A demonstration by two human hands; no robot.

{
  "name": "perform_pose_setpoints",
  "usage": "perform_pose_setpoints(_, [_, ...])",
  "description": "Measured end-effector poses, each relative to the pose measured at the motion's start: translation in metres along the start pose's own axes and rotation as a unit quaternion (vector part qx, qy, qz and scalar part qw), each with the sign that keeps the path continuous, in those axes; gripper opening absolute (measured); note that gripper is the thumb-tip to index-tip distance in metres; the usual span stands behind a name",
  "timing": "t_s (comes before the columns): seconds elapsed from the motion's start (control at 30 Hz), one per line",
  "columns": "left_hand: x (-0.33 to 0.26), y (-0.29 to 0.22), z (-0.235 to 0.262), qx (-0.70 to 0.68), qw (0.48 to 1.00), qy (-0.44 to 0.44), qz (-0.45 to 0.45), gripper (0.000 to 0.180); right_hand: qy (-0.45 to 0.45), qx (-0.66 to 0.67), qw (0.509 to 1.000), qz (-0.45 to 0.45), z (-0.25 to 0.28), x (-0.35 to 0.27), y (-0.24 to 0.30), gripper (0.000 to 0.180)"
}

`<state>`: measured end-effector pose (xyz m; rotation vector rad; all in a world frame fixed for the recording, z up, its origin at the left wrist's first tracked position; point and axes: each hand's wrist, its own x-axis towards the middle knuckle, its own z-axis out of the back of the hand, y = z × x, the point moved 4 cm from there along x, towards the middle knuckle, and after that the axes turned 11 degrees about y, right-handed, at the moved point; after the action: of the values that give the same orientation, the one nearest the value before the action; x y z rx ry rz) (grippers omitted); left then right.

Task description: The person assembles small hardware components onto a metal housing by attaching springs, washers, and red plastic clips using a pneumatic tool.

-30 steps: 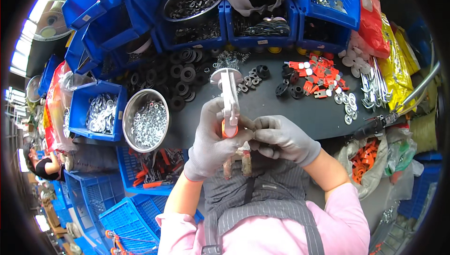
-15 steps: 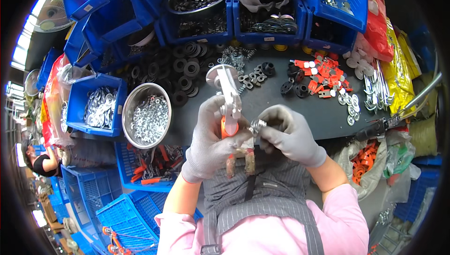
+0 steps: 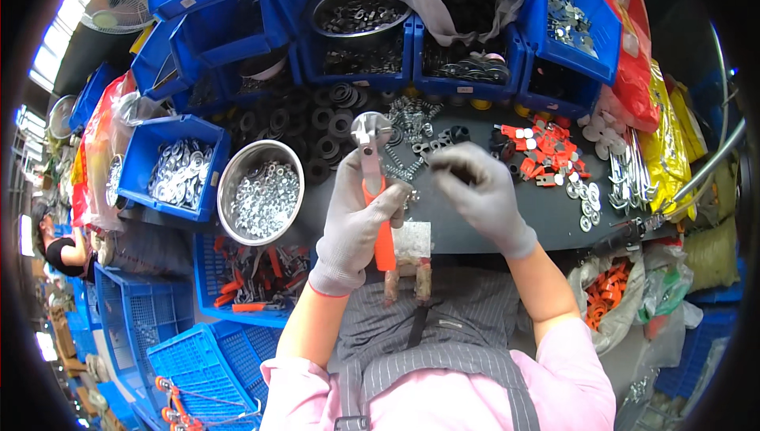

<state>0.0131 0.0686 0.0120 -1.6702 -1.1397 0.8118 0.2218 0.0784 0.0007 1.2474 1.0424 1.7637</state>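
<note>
My gloved left hand (image 3: 352,213) is closed around the orange handle of a hand tool (image 3: 381,229). The tool stands upright, with a metal shank and a round metal disc at its top. My gloved right hand (image 3: 479,197) hovers over the table, right of the tool, with curled fingers and a gap between thumb and fingertips; nothing shows in it. Just beyond it lie small black knobs and metal nuts (image 3: 431,146). Loose springs (image 3: 408,118) lie between the hands, farther back. Below them, at the table edge, is a small metal block (image 3: 412,239) on rusty legs.
A steel bowl (image 3: 261,231) of small nuts and a blue bin (image 3: 207,189) of washers stand left. Dark rings (image 3: 336,124) lie behind. Orange pieces (image 3: 546,146), white discs (image 3: 590,208) and wire hooks (image 3: 629,174) lie right. Blue bins (image 3: 360,79) line the back.
My right hand has left the tool and moved up and away over the table. My left hand has turned the tool, so its orange handle now shows more fully.
</note>
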Motion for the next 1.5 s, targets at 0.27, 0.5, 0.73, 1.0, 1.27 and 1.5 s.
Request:
perform_pose_setpoints(0.27, [-0.017,0.006,-0.033,-0.052,0.992,0.095,0.073,0.05,0.149,-0.026,0.988,-0.04,0.004,-0.034,0.054,0.011])
perform_pose_setpoints(0.5, [-0.027,0.032,-0.055,-0.104,0.987,0.097,0.079,0.039,-0.023,0.194,0.97,-0.146,-0.001,-0.058,0.066,0.007])
perform_pose_setpoints(0.73, [-0.028,0.048,-0.066,0.033,0.998,0.058,-0.008,0.037,-0.059,0.243,0.948,-0.198,0.006,-0.071,0.057,0.012])
perform_pose_setpoints(1.0, [-0.021,0.064,-0.063,0.276,0.96,0.036,-0.036,0.032,-0.054,0.25,0.943,-0.214,0.017,-0.09,0.024,0.013])
perform_pose_setpoints(1.27, [-0.011,0.062,-0.071,0.094,0.994,0.055,0.023,0.033,-0.042,-0.457,0.888,-0.036,0.174,-0.116,-0.028,0.019])
perform_pose_setpoints(1.5, [-0.001,0.056,-0.099,0.033,0.99,0.083,0.109,0.035,0.104,-0.629,0.743,-0.204,0.197,-0.132,-0.091,0.03])
